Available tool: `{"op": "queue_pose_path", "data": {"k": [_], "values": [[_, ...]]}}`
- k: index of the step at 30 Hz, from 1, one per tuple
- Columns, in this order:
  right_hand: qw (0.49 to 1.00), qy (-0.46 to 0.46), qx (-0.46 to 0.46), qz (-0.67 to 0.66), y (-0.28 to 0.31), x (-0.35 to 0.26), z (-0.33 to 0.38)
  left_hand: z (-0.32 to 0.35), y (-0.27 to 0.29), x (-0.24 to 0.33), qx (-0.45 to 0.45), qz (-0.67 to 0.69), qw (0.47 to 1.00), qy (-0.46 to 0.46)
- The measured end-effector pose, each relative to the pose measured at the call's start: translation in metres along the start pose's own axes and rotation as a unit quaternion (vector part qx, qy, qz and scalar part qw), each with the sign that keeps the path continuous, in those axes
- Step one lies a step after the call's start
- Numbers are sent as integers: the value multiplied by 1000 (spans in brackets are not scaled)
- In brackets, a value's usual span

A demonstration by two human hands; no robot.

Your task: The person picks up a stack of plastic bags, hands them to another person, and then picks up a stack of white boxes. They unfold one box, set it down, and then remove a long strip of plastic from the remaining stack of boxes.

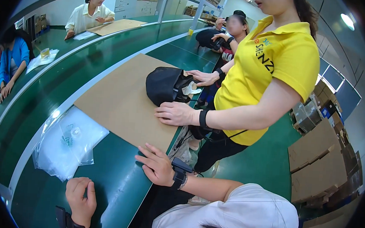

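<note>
My left hand (81,200) rests on the green tabletop at the lower left, fingers curled in a loose fist with nothing visible in it. Just beyond it lies a pile of clear plastic bags (68,142), apart from the hand. Fingers spread, my right hand (157,167) is at the near corner of a flat brown cardboard sheet (116,99) and holds nothing. Both my wrists carry black bands. On the sheet's far right part sits a black cap (164,84) with something white inside; a co-worker's two hands are at it.
The co-worker in a yellow shirt (268,73) stands close at my right. Green worktops (36,105) with a pale rail run along the left. Other people sit further off. Cardboard boxes (319,168) are stacked on the right. Cables (183,139) hang at the table's edge.
</note>
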State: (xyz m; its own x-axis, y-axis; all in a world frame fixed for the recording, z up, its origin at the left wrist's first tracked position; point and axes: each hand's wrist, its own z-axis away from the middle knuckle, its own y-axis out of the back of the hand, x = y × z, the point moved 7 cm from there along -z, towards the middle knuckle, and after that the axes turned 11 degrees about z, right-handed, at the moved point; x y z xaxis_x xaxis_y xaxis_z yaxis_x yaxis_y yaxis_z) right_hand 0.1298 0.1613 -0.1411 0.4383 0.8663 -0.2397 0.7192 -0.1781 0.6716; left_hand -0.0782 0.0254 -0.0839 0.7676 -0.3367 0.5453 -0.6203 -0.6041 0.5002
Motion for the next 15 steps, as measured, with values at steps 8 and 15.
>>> {"op": "queue_pose_path", "data": {"k": [8, 15], "values": [[1000, 0, -12, 4, 2, -4, 3, 3, 1, 2, -5, 7, 1000, 10], [1000, 1, -16, 1, 2, -6, 2, 4, 3, 0, -6, 0, 1000, 8]]}}
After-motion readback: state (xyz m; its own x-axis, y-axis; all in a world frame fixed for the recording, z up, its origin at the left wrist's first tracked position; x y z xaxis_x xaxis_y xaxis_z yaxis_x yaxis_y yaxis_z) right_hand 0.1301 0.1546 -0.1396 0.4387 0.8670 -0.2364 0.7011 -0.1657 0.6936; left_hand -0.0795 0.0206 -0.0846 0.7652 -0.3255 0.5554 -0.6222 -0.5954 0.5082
